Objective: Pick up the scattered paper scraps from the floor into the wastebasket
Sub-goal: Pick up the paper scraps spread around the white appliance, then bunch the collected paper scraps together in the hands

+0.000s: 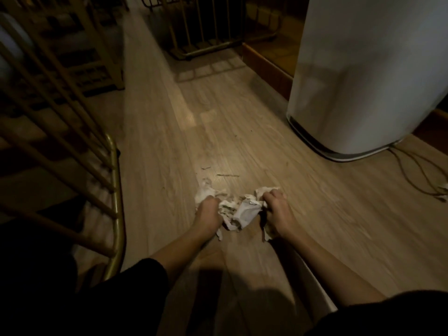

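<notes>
From the head view, both my hands are down on the wooden floor [218, 141], near the middle of the scene. My left hand [208, 210] has its fingers curled round a wad of white paper scraps [238, 212]. My right hand [275, 207] grips the other end of the same heap, its fingers bunched over crumpled paper.

The heap stretches from left to right between my fists, across the floor planks, which run from near to far. Torn edges stick out beyond my left knuckles on the far side. More hang toward me under both wrists. Just beyond the heap, a few thin dark slivers [228, 175] lie on the boards.

My forearms are bare and the dark sleeves [145, 275] end near the elbows.

To the far right stands a tall white appliance [363, 81] with a dark band round its base, and a cord [417, 170] trails off to the right of it. A small pale thing [443, 190] lies by the cord at the right edge; I cannot tell what it is.

On the left, a gold metal rack [114, 190] slants close beside my arm. A second barred rack [206, 32] stands far off at the top.
</notes>
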Demonstrator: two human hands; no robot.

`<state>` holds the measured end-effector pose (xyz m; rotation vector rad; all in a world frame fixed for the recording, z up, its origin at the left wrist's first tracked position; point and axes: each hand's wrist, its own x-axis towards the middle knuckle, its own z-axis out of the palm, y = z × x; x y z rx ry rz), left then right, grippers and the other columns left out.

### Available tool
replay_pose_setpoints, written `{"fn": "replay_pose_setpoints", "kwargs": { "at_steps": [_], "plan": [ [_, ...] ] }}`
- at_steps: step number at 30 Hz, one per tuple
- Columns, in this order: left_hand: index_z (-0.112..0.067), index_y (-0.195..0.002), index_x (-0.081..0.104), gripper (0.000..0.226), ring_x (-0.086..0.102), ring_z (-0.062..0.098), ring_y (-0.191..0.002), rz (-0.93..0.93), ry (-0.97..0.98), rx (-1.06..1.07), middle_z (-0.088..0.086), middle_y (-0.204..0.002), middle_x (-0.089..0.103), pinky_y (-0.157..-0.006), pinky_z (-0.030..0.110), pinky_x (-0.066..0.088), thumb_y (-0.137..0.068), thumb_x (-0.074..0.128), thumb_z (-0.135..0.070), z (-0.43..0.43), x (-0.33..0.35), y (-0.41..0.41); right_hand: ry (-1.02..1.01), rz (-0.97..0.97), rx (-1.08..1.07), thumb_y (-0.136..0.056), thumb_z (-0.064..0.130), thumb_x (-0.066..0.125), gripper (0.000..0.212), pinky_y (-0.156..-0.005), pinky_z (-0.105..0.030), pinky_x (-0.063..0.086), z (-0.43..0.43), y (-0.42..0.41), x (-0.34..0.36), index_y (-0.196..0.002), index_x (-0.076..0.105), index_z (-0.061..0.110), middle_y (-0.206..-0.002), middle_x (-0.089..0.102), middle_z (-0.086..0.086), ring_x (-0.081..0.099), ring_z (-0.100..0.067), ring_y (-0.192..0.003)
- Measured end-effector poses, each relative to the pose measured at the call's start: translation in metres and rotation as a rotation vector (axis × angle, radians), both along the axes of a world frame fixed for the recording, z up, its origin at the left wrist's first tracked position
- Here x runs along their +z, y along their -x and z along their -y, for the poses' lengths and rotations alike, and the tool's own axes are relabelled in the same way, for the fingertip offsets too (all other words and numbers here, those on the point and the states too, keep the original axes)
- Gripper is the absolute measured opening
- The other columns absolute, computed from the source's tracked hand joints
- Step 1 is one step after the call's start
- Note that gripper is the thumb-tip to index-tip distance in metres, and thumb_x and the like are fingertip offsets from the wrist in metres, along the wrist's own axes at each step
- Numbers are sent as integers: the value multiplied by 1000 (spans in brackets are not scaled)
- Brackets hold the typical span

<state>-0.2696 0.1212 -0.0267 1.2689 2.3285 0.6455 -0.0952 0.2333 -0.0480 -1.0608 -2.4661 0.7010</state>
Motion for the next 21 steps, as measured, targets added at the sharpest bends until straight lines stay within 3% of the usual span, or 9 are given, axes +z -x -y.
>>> {"fn": "replay_pose_setpoints", "kwargs": {
  "at_steps": [3,5,8,13,17,21],
  "plan": [
    [-2,-88,69,19,65,28,-85,22,-30,-113,18,-92,66,-65,23,48,-76,55,-2,-18,14,-40,1,6,-87,-67,-8,59,22,-70,-36,35,-8,-29,-1,-82,56,7,-91,54,-14,48,-34,-88],
    [-3,-98,68,25,62,31,-94,-6,-26,-174,18,-102,62,-77,29,52,-76,55,-4,-35,28,-66,-5,-9,-151,-66,-9,58,23,-73,-38,37,-17,-50,4,-85,57,5,-92,54,-17,47,-35,-90],
    [-1,-105,63,33,57,37,-102,-95,-32,-263,21,-111,57,-88,37,51,-72,55,2,-62,51,-104,-10,-13,-269,-69,-9,57,27,-74,-36,31,-33,-88,17,-93,60,3,-96,56,-21,47,-38,-91],
    [-6,-98,64,30,59,37,-96,-162,-90,-391,18,-106,58,-84,39,53,-70,55,-2,-109,82,-164,-46,-37,-409,-70,15,55,23,-67,-28,19,-60,-168,45,-91,62,9,-93,60,-18,54,-39,-87],
    [-8,-93,65,26,63,35,-92,-142,-136,-570,18,-98,67,-77,35,51,-69,57,-7,-148,92,-222,-86,-60,-555,-74,7,58,16,-82,-38,34,-61,-229,76,-89,62,3,-98,60,-22,52,-40,-92],
    [-11,-90,64,26,64,33,-92,-156,-98,-759,15,-94,70,-83,39,53,-67,55,-7,-173,78,-284,-98,-39,-699,-75,10,56,17,-80,-39,39,-38,-287,85,-90,60,3,-99,57,-23,51,-40,-95]
  ]
}}
